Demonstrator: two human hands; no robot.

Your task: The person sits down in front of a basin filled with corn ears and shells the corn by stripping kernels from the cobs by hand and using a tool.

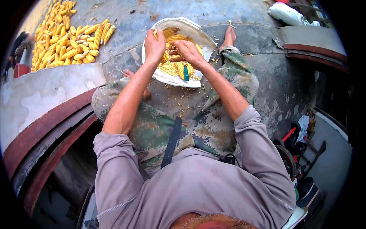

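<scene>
A white basin (173, 81) with a broken-looking rim sits on the floor between my feet. Ears of corn (175, 37) and loose yellow kernels (167, 68) lie in it. Above its left side, my left hand (155, 46) is closed, with a bit of a yellow corn cob showing at its fingers; most of that cob is hidden. My right hand (187, 52) hovers over the basin's middle, palm turned left, fingers slightly curled and apart, with nothing visible in them. A tool with a green handle (186, 72) rests upon the corn near the basin's front edge.
A large heap of corn ears (61, 38) covers the floor at upper left. Scattered kernels (183, 105) dot the concrete around the basin. A white sack (286, 14) lies at upper right. Red-edged steps (49, 129) are to my left, and a red bucket (21, 70) stands beyond.
</scene>
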